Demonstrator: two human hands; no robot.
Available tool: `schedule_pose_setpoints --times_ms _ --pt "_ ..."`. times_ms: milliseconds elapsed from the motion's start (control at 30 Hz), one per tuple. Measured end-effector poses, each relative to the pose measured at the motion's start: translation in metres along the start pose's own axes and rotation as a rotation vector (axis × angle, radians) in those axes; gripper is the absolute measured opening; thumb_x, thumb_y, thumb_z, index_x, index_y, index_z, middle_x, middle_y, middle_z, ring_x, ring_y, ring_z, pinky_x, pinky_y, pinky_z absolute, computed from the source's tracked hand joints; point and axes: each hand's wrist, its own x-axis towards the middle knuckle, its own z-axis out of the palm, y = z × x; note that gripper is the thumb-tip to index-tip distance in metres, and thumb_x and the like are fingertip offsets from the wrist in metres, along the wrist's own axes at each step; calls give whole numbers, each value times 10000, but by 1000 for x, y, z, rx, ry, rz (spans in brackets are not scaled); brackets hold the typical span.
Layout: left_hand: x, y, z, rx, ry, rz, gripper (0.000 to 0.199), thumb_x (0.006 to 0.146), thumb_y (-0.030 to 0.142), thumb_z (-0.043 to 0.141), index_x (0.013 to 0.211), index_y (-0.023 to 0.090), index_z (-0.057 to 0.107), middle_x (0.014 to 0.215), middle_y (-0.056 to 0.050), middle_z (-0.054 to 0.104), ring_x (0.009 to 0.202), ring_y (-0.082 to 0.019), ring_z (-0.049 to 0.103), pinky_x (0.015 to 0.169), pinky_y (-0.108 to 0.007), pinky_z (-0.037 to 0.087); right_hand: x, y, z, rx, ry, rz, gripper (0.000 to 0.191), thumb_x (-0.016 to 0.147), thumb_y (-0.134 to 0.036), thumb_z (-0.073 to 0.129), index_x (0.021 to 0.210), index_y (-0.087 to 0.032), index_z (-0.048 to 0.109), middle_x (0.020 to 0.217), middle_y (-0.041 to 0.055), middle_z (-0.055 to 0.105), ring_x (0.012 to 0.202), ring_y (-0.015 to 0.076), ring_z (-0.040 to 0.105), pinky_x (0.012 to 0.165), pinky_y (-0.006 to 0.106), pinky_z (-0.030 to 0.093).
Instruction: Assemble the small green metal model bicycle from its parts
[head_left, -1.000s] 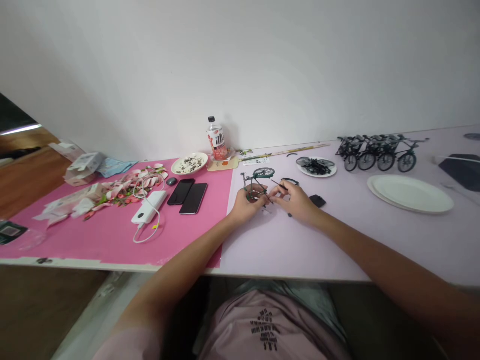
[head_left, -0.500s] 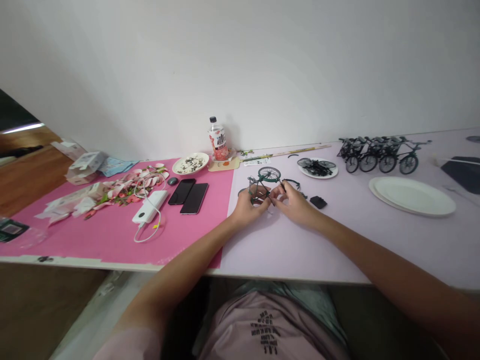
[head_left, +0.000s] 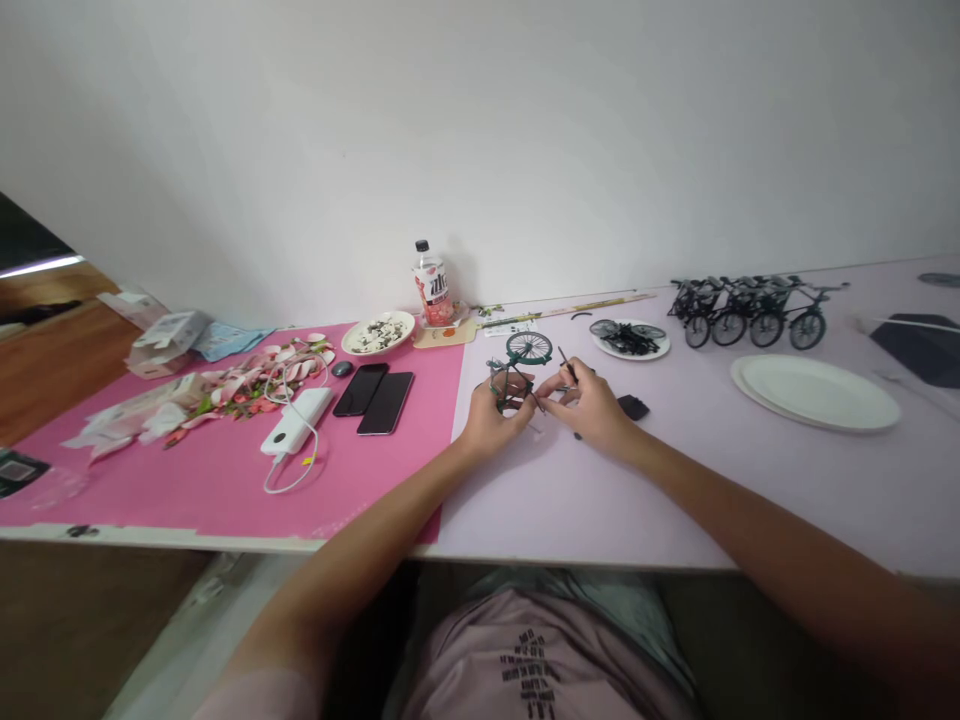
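Observation:
My left hand (head_left: 495, 412) is closed around the frame of a small dark green model bicycle (head_left: 529, 348), tilted with one spoked wheel pointing up and away. Close against it on the right, my right hand (head_left: 589, 405) has thumb and finger pinched at a thin dark part by the bicycle's frame. A thin dark tool (head_left: 566, 362) also sticks up between the fingers of that hand. Just behind the right hand, a small black block (head_left: 634, 407) lies on the pale table.
Several finished model bicycles (head_left: 750, 312) stand at the back right, near stacked white plates (head_left: 825, 393). A plate of black parts (head_left: 631, 340) lies behind my hands. Left are two phones (head_left: 386, 403), a power bank (head_left: 297, 420), petals (head_left: 262, 380), a bowl (head_left: 379, 333) and a bottle (head_left: 433, 288).
The bicycle and my left hand have shifted slightly left. The tool in my right hand now sticks up more visibly. The whole view has moved a little.

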Motion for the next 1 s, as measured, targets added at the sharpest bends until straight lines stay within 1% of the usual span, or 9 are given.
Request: schedule_pose_setpoints --times_ms 133,267,367,467,600,700,767,833,1000 --pt "0 4 0 -13 -7 -14 285 853 288 759 1086 155 665 1006 -93 742 915 -184 738 753 -258 601 1 1 1 -2 50 0 514 815 -451 752 812 -286 265 908 78 790 834 258 741 643 369 570" --pt "0 9 0 -39 -5 -31 261 843 295 770 1036 162 655 1041 -106 745 913 -192 743 754 -268 600 2 3 4 31 68 42 480 818 -421 736 838 -288 276 899 56 758 849 240 719 674 364 568" --pt "-1 12 -1 -50 -13 -28 263 833 291 778 1034 168 661 1016 -96 742 887 -189 741 751 -271 595 1 2 3 56 15 76 422 838 -384 691 857 -286 280 912 27 716 798 201 680 658 338 549" --pt "-1 12 -1 -47 -42 -22 239 835 286 773 1015 168 670 872 -53 721 777 -158 716 707 -254 574 -1 -1 1 40 -73 102 321 875 -341 611 873 -283 295 922 4 676 705 161 611 604 305 506" --pt "-1 10 0 -50 -59 -10 218 838 282 766 987 162 663 831 -33 697 746 -138 700 675 -231 546 -3 0 -2 -31 -146 56 233 885 -292 558 880 -277 325 922 -3 646 727 156 582 622 293 480" --pt "-2 9 1 -59 -50 -23 247 829 298 785 978 162 644 910 -52 708 760 -136 706 682 -232 550 -1 3 -3 -61 -145 30 243 886 -303 552 868 -280 312 940 11 668 758 171 599 623 295 475" --pt "-2 9 1 -68 -48 -39 273 820 319 803 970 166 633 955 -65 714 772 -143 718 688 -239 560 1 5 -5 -75 -130 28 264 868 -294 559 856 -283 295 954 22 700 737 178 613 608 298 472" --pt "-2 10 1 -83 -50 -60 301 811 341 819 970 170 630 953 -68 717 791 -159 734 699 -248 571 3 4 -7 -99 -114 20 293 834 -276 581 842 -283 288 961 30 737 715 185 631 616 309 480" --pt "-1 12 0 -116 -29 -142 338 806 359 837 1016 167 654 946 -69 729 803 -174 750 705 -252 575 7 -1 -14 -189 -113 -45 342 792 -245 623 785 -281 282 945 43 792 767 226 687 720 363 515"
